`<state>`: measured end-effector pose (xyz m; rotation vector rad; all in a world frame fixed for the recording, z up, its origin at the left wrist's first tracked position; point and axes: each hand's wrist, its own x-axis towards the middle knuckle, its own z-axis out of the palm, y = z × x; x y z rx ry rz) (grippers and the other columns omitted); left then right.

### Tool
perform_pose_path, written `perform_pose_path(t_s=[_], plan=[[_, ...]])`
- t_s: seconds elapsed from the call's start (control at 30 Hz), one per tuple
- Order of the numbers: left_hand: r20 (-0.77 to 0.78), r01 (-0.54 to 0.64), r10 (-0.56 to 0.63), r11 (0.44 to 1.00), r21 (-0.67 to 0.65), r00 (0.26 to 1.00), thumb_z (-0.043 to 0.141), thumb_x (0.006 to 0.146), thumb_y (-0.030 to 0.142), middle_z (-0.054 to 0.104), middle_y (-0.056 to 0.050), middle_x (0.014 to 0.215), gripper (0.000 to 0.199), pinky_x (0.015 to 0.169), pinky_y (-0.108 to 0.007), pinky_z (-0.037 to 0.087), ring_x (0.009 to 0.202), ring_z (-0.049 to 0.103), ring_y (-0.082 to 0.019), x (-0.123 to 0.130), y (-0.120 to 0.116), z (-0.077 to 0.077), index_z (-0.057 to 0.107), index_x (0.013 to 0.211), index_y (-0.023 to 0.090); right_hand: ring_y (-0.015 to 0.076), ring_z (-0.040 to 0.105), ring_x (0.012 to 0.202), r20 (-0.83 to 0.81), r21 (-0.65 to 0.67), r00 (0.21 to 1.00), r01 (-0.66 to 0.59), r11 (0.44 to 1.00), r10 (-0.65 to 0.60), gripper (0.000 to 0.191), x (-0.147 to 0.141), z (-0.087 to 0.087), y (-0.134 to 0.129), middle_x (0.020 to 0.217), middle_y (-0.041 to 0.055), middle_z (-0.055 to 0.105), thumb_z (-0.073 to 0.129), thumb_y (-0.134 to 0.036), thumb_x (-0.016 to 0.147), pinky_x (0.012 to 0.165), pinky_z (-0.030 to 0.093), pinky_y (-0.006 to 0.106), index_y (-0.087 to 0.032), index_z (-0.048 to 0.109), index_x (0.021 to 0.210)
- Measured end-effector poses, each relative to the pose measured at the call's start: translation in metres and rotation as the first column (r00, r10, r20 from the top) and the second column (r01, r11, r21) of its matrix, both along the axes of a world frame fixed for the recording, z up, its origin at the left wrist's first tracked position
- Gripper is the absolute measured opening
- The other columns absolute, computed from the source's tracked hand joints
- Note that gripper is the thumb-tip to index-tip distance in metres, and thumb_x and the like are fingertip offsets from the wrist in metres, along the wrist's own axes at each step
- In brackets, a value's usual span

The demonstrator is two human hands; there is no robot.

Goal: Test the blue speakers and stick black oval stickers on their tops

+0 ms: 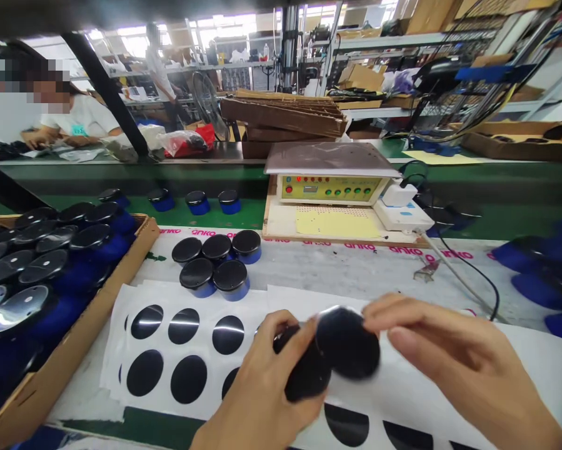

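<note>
My left hand [266, 375] is closed around a round black-topped piece [309, 375], whose lower part is hidden by my fingers. Against that piece, overlapping its edge, is a round black sticker [351, 344], slightly blurred. The fingertips of my right hand [449, 356] pinch the sticker at its upper right edge. Below both hands lie white sheets [168, 409] bearing rows of round black stickers [189, 379]. Several short blue cylinders with glossy black tops [231, 278] stand just behind the sheets.
A cardboard box [135, 250] full of blue-and-black cylinders is at the left. A control box [330, 187] with buttons stands behind the mat. More cylinders [199, 202] sit on the green belt. Blue pieces [538, 287] are at the right. A co-worker [81, 119] sits across.
</note>
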<state>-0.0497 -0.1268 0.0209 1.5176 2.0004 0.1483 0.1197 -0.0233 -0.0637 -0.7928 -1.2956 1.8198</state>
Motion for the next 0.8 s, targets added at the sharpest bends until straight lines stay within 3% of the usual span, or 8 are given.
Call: perform_pose_path(t_s=[0.1, 0.17, 0.3, 0.4, 0.5, 0.6, 0.8], plan=[[0.000, -0.113, 0.113, 0.993, 0.025, 0.994, 0.068, 0.068, 0.010, 0.048, -0.003, 0.126, 0.091, 0.097, -0.040, 0.047, 0.117, 0.050, -0.023, -0.002, -0.007, -0.023, 0.021, 0.141, 0.040, 0.0188, 0.064, 0.061, 0.072, -0.143, 0.997, -0.029, 0.989, 0.040, 0.020, 0.001, -0.009, -0.022, 0.072, 0.0025, 0.069, 0.068, -0.040, 0.076, 0.054, 0.055, 0.026, -0.027, 0.071, 0.090], [0.015, -0.150, 0.150, 0.988, 0.034, 0.989, 0.073, 0.066, 0.016, 0.051, -0.004, 0.125, 0.094, 0.097, -0.043, 0.047, 0.115, 0.052, -0.025, -0.004, -0.012, -0.033, 0.020, 0.141, 0.038, 0.0196, 0.065, 0.064, 0.112, -0.219, 0.987, -0.090, 0.972, 0.117, 0.027, -0.003, -0.019, -0.031, 0.074, 0.0028, 0.070, 0.067, -0.043, 0.076, 0.058, 0.056, 0.028, -0.026, 0.070, 0.096], [0.042, -0.124, 0.122, 0.991, 0.057, 0.992, 0.074, 0.068, 0.018, 0.051, -0.003, 0.127, 0.092, 0.097, -0.042, 0.047, 0.116, 0.052, -0.024, -0.006, -0.016, -0.036, 0.020, 0.139, 0.039, 0.0170, 0.062, 0.062, 0.145, -0.284, 0.958, -0.198, 0.938, 0.246, 0.020, -0.002, -0.029, -0.034, 0.066, -0.0003, 0.066, 0.067, -0.045, 0.076, 0.054, 0.050, 0.023, -0.025, 0.067, 0.077], [0.038, -0.115, 0.113, 0.991, 0.071, 0.993, 0.074, 0.070, 0.020, 0.052, -0.001, 0.127, 0.091, 0.097, -0.042, 0.047, 0.116, 0.051, -0.023, -0.006, -0.016, -0.035, 0.018, 0.139, 0.041, 0.0139, 0.055, 0.058, 0.181, -0.251, 0.944, -0.225, 0.941, 0.274, 0.023, 0.004, -0.027, -0.029, 0.061, -0.0021, 0.057, 0.061, -0.045, 0.081, 0.048, 0.044, 0.021, -0.024, 0.061, 0.071], [0.023, -0.108, 0.106, 0.990, 0.093, 0.994, 0.075, 0.068, 0.019, 0.053, 0.000, 0.127, 0.094, 0.096, -0.043, 0.048, 0.114, 0.053, -0.023, -0.006, -0.015, -0.035, 0.018, 0.139, 0.042, 0.0144, 0.055, 0.067, 0.147, -0.205, 0.957, -0.218, 0.954, 0.250, 0.028, 0.002, -0.024, -0.028, 0.076, 0.0007, 0.057, 0.053, -0.046, 0.086, 0.056, 0.047, 0.022, -0.023, 0.058, 0.071], [0.014, -0.082, 0.081, 0.992, 0.100, 0.997, 0.072, 0.065, 0.012, 0.053, 0.000, 0.126, 0.097, 0.095, -0.042, 0.049, 0.112, 0.054, -0.023, -0.007, -0.014, -0.036, 0.018, 0.139, 0.042, 0.0159, 0.057, 0.080, 0.084, -0.249, 0.978, -0.167, 0.954, 0.193, 0.031, -0.012, -0.022, -0.033, 0.091, 0.0031, 0.057, 0.051, -0.047, 0.087, 0.067, 0.050, 0.023, -0.022, 0.057, 0.069], [0.011, -0.048, 0.047, 0.994, 0.096, 0.999, 0.074, 0.071, 0.022, 0.051, -0.001, 0.129, 0.093, 0.097, -0.043, 0.047, 0.116, 0.052, -0.023, -0.008, -0.016, -0.036, 0.015, 0.139, 0.041, 0.0150, 0.055, 0.080, 0.029, -0.331, 0.993, -0.094, 0.939, 0.110, 0.032, -0.035, -0.022, -0.044, 0.089, 0.0027, 0.055, 0.052, -0.046, 0.087, 0.068, 0.049, 0.021, -0.021, 0.054, 0.066]])
